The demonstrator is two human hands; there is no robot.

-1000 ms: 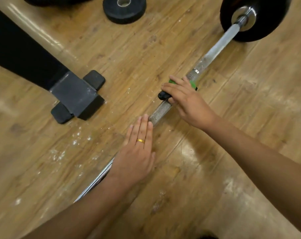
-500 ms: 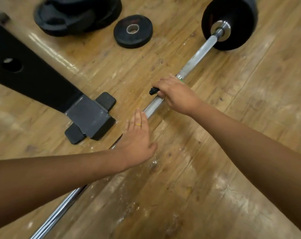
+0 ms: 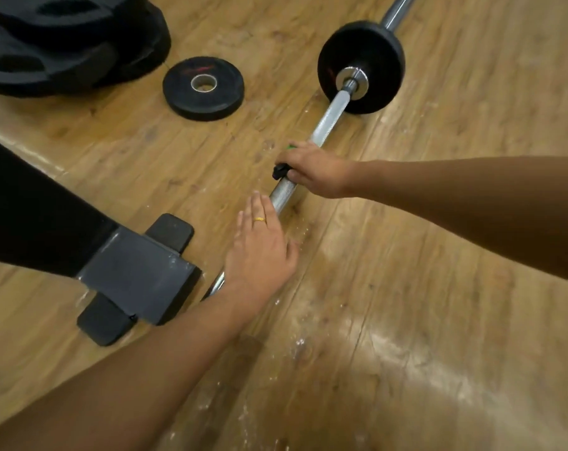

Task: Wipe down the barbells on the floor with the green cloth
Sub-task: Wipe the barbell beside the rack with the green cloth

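right grip (image 3: 315, 170): curled round green cloth (image 3: 290, 146) on barbell (image 3: 329, 118)
left grip (image 3: 260, 252): fingers straight, resting on barbell
floor (image 3: 422, 288): glossy wood, white specks below left grip

Edging the right hand (image 3: 315, 170) slightly up the knurled steel barbell shaft (image 3: 330, 117) toward the round black weight plate (image 3: 380, 47), now covering the smooth ring band left bare a second ago. Swallowing more of the green cloth (image 3: 290, 146), leaving only a sliver showing. Pulling the view back, bringing in more of the stack of large black plates (image 3: 64, 43) and the chrome sleeve end (image 3: 396, 11).
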